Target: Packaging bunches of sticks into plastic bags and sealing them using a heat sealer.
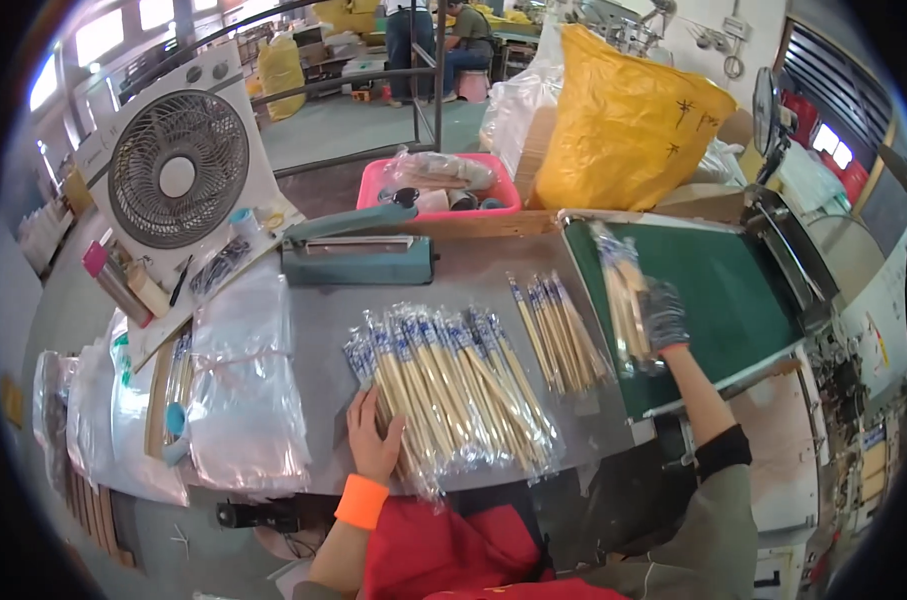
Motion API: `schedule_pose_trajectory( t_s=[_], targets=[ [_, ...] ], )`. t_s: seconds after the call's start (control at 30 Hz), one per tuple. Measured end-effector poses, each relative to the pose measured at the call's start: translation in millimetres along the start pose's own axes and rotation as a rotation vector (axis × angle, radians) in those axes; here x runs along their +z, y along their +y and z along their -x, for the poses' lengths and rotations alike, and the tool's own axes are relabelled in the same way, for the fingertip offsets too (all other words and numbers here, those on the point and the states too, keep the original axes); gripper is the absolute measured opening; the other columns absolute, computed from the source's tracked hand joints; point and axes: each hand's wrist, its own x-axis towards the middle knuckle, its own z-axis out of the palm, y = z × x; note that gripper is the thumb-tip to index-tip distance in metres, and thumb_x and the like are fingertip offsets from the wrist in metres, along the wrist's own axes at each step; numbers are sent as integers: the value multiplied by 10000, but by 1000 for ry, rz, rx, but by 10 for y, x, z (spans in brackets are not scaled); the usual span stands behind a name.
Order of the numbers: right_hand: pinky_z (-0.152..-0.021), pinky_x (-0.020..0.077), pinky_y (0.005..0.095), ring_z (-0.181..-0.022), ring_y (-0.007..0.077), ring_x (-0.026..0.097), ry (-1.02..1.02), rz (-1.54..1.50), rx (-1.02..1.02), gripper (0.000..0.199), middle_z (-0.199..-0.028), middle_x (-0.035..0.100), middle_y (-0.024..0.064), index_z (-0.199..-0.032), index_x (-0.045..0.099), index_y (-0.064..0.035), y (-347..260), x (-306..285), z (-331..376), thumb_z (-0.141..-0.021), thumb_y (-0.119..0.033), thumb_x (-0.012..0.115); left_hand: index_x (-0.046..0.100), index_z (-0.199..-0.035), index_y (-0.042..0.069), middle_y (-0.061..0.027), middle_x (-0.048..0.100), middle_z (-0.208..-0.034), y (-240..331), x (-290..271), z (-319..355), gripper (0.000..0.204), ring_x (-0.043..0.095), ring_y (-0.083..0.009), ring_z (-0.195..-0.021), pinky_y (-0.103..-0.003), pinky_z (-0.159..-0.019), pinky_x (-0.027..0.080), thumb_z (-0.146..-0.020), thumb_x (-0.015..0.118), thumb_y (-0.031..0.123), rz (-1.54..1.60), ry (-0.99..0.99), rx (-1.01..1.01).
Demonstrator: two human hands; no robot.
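Observation:
A heap of clear plastic packs of slim wooden sticks, likely chopsticks with blue print at one end, lies on the grey table in front of me. My left hand, bare with an orange wristband, rests at the heap's left edge, fingers spread. On the green conveyor belt to the right, my right hand in a dark grey glove grips a pack of sticks from its right side. Its fingertips are partly hidden. Between heap and belt lies a smaller group of packs.
Behind the heap stands a blue-green bag sealer. A pink basin with wrapped items and a large yellow sack stand beyond. At left are a fan and stacked clear bags. People work in the background.

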Motion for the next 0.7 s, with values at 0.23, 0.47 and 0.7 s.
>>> schedule_pose_trajectory(
  t_s=[0.23, 0.47, 0.7],
  targets=[
    [-796, 459, 395, -887, 315, 596, 144, 141, -290, 309, -979, 635, 129, -1021, 612, -84, -2091, 352, 172, -811, -267, 478, 391, -1293, 36, -215, 396, -1281, -45, 13, 83, 662, 373, -327, -1200, -405, -994, 315, -749, 674, 286, 297, 5, -115],
    [-830, 444, 406, -992, 305, 575, -573, -231, 288, 422, -1140, 580, 127, -1146, 563, -158, -1400, 1042, -424, -897, -392, 317, 436, -1245, 58, -80, 487, -1186, -223, -429, -255, 508, 447, -199, -1113, -439, -948, 332, -832, 595, 306, 1020, -55, -763],
    [-895, 420, 332, -1037, 232, 537, -738, -1182, 17, 692, -1158, 553, 104, -1215, 469, -18, -3360, 358, 526, -724, -466, 663, 471, -1118, 20, -68, 570, -1002, 246, -54, -449, 465, 555, -157, -914, -299, -826, 438, -770, 700, 227, 900, -112, -609]
  ],
)
